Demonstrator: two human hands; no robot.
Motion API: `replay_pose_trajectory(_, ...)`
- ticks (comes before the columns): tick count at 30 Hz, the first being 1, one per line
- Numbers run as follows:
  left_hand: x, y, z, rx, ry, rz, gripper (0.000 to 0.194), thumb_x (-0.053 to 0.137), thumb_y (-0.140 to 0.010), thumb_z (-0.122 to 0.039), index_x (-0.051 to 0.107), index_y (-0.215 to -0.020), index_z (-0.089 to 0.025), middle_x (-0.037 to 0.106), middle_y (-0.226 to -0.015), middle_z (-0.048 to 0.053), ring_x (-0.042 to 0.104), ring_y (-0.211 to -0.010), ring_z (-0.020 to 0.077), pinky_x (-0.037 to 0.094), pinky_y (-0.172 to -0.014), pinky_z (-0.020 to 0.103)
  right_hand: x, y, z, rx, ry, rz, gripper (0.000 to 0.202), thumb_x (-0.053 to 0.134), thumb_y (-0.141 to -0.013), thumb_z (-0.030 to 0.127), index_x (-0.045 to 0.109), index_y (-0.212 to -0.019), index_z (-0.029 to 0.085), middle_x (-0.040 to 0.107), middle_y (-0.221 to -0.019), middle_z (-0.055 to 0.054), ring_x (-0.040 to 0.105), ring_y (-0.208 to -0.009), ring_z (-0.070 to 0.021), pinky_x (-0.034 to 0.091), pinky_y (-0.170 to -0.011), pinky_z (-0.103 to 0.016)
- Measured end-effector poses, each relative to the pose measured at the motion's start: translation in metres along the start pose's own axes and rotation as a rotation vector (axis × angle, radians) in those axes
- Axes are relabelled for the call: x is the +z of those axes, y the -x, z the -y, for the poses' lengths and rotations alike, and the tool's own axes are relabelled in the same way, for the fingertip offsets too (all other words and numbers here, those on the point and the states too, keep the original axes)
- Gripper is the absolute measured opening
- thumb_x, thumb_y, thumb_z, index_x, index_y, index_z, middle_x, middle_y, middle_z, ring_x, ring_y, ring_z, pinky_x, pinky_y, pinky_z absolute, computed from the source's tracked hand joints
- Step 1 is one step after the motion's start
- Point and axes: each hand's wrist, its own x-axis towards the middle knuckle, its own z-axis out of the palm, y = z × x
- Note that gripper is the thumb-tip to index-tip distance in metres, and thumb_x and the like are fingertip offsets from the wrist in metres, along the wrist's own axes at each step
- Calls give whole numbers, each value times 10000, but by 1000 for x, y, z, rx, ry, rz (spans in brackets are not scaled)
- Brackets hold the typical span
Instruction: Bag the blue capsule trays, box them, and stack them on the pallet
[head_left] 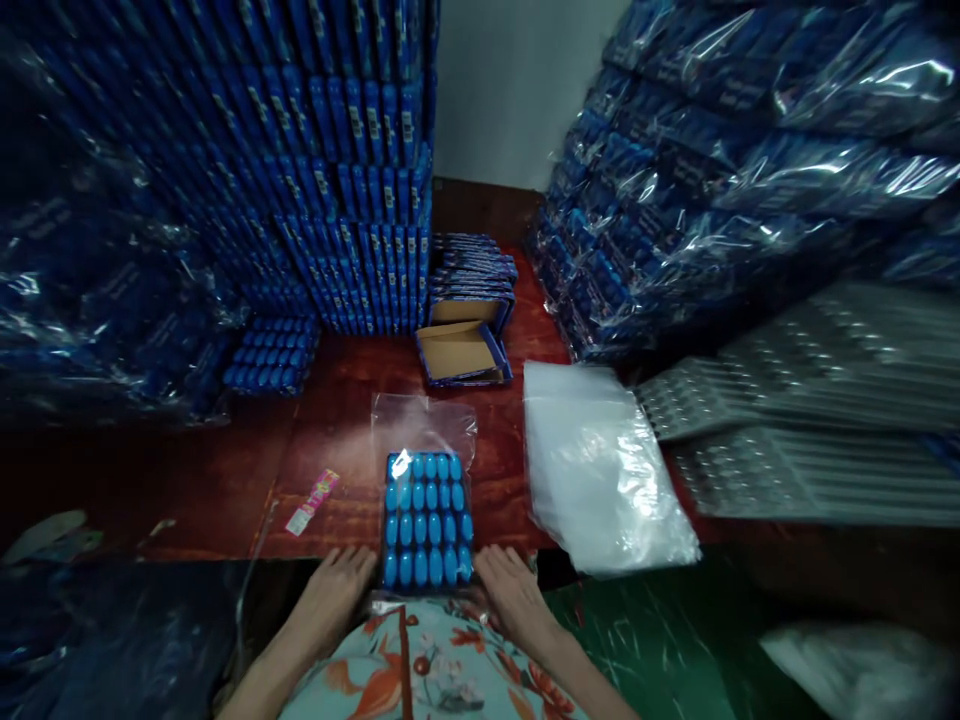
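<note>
At the table's front edge lies a clear plastic bag (424,420) holding a pack of glossy blue oval pieces (427,520) set in rows. The bag's empty end points away from me. My left hand (346,575) rests just left of the pack, fingers stretched over the table edge. On the other side my right hand (508,580) lies close to the pack's right edge, fingers also extended. Neither hand visibly grips anything; the thumbs are hard to make out. A small pink printed strip (315,502) lies on the red table to the left.
A pile of clear bags (600,450) sits right of the pack. Behind it are folded cardboard boxes (461,352). Stacked blue packs (352,180) rise at the back left, film-wrapped bundles (675,170) at the right. Clear moulded trays (810,390) lie far right.
</note>
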Motion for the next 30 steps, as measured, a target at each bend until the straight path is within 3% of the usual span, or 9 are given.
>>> replay_pose_trajectory(3, -27, -15, -18, 85, -129, 105, 275, 405, -840, -75, 615, -999, -154, 676, -1014, 131, 611, -980, 257, 427, -875, 390, -7, -17, -1, -67, -16, 23, 141, 484, -847, 157, 599, -910, 210, 671, -802, -48, 622, -787, -198, 468, -795, -344)
replay_pose_trajectory(9, -85, -32, -22, 174, -144, 1, 214, 428, -861, -119, 627, -919, -172, 676, -907, 93, 608, -853, 213, 410, -803, 328, -53, -70, -20, -96, -199, -156, 268, 398, -916, 215, 564, -705, 207, 587, -631, -14, 513, -595, -142, 380, -594, -264)
replay_pose_trajectory(13, -143, -39, -21, 125, -153, -235, 221, 438, -871, -197, 651, -930, -183, 676, -910, 95, 592, -862, 223, 394, -808, 345, -95, -108, -34, -36, -152, -365, 257, 419, -897, 229, 653, -791, 216, 640, -732, -46, 559, -659, -155, 423, -616, -277)
replay_pose_trajectory(17, -188, -49, -26, 39, -56, -672, 306, 433, -897, -269, 638, -1115, -206, 676, -1073, 104, 580, -978, 262, 371, -876, 413, -130, -146, -32, 76, -243, -633, 250, 462, -887, 255, 680, -1010, 240, 675, -985, -59, 620, -893, -177, 474, -822, -323)
replay_pose_trajectory(19, -198, -60, -28, 99, 129, -857, 334, 448, -897, -274, 614, -1184, -232, 648, -1180, 76, 571, -1060, 252, 363, -929, 423, -140, -167, -28, 126, -404, -731, 233, 478, -886, 278, 691, -967, 233, 685, -957, -44, 625, -894, -175, 473, -842, -328)
replay_pose_trajectory(21, -202, -75, -28, 181, 442, -940, 304, 487, -881, -289, 657, -1125, -226, 667, -1155, 60, 597, -1051, 231, 405, -925, 394, -142, -188, -26, 193, -613, -784, 217, 504, -875, 308, 693, -844, 205, 692, -846, -29, 631, -811, -168, 484, -776, -312)
replay_pose_trajectory(25, -205, -109, -27, 179, 1144, -954, 227, 645, -771, -346, 733, -811, -142, 740, -824, 65, 676, -802, 200, 508, -782, 316, -135, -228, -33, 282, -997, -857, 241, 579, -815, 359, 586, -666, 170, 613, -600, 22, 572, -577, -120, 456, -611, -248)
replay_pose_trajectory(30, -218, -137, -30, 204, 1617, -977, 293, 738, -675, -389, 707, -765, -112, 724, -709, 53, 689, -713, 168, 518, -801, 321, -133, -262, -48, 368, -1096, -872, 277, 638, -734, 422, 530, -687, 171, 519, -480, 67, 493, -434, -95, 395, -494, -215)
